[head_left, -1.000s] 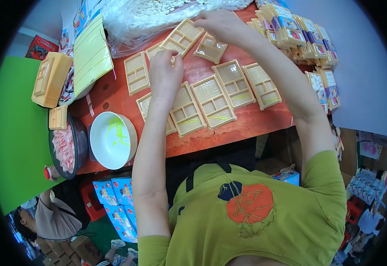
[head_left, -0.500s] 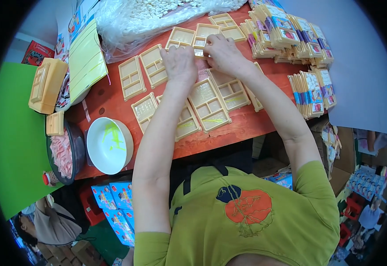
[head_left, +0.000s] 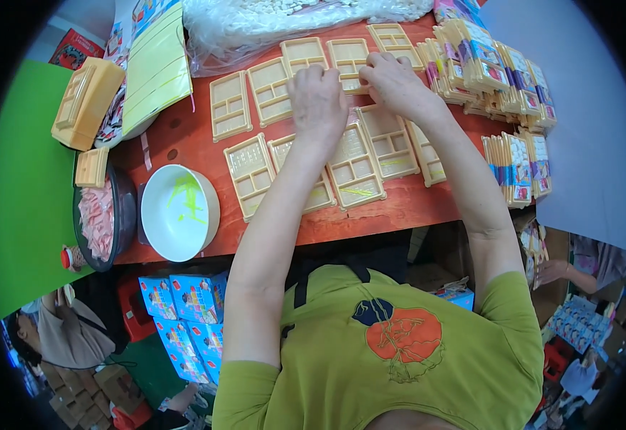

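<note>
Shallow beige compartment trays lie in two rough rows on the red table. My left hand [head_left: 317,104] is over the middle of them, fingers curled down at the left side of a far-row tray [head_left: 348,51]. At that tray's right side is my right hand [head_left: 401,84], its thumb and fingers bent in against the edge. Both hands appear to pinch this tray, though the left fingertips are hidden. Nearer to me, a tray [head_left: 356,168] holds a thin yellow-green strip in its lower compartment. Another tray [head_left: 248,175] lies left of my left forearm.
Stacked filled packs [head_left: 485,64] stand at the right. A clear bag of small white pieces [head_left: 270,29] lies at the back. On the left are a white bowl [head_left: 180,240] with yellow-green strips and a dark basin of pink pieces [head_left: 98,222]. Blue boxes [head_left: 184,322] stand below the table.
The view has shifted, so the table sits farther right and higher. My hands stay at the far-row trays, and my right hand is slightly farther from the left. Another person's arm appears at right.
</note>
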A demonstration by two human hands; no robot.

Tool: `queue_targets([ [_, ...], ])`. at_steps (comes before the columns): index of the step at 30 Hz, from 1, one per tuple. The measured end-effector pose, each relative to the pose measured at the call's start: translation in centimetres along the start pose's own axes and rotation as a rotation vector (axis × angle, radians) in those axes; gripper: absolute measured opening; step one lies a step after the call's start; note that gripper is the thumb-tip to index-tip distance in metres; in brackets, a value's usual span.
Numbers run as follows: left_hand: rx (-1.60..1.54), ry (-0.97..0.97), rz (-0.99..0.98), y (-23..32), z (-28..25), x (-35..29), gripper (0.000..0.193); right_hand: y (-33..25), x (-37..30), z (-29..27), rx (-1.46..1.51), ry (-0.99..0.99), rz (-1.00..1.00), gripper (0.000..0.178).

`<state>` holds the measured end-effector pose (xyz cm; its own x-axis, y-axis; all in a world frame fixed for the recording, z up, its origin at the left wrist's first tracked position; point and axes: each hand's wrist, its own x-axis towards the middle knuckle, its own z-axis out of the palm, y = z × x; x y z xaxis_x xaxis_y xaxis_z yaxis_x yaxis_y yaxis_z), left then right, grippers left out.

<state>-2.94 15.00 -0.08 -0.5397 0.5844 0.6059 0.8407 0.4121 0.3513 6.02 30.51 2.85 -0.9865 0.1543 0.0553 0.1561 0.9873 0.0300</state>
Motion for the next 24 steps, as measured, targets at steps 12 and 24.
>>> queue_targets([
  [12,0.314,-0.303,-0.249,-5.2,-4.4,-2.8,0.036,-5.8,2.8,2.6,0.165,0.148,-0.042,0.038],
  [24,0.258,-0.264,-0.310,-6.0,-6.5,-5.2,0.042,-5.6,2.8,0.7,0.159,0.227,0.114,0.024],
])
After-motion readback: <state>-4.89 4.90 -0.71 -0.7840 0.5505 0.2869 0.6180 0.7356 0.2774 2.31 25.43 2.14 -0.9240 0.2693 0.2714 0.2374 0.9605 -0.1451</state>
